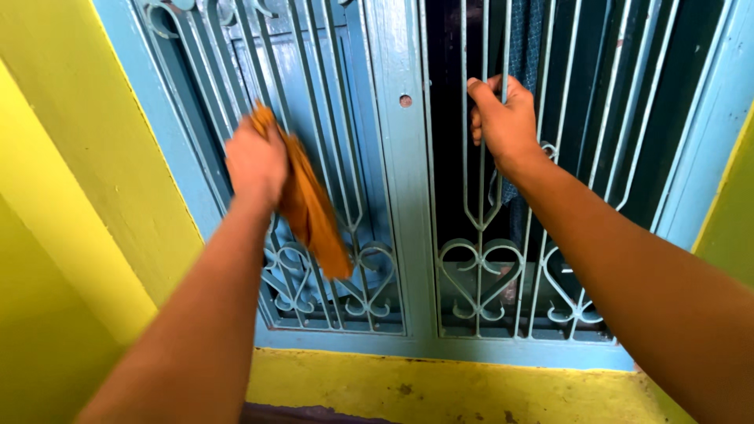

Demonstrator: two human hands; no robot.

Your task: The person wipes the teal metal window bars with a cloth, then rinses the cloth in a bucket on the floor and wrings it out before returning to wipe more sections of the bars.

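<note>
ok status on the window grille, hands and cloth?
Left hand shut on orange cloth, pressed to left grille. Right hand grips a right grille bar. Nothing obstructing.

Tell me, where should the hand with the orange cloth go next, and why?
Probably downward: the left hand presses the orange cloth high on the left grille, its curly lower bars still below it, while the right hand grips a bar for steadiness.

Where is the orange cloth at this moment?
In the head view, the orange cloth is left of centre, held in the left hand against the blue window bars.
</note>
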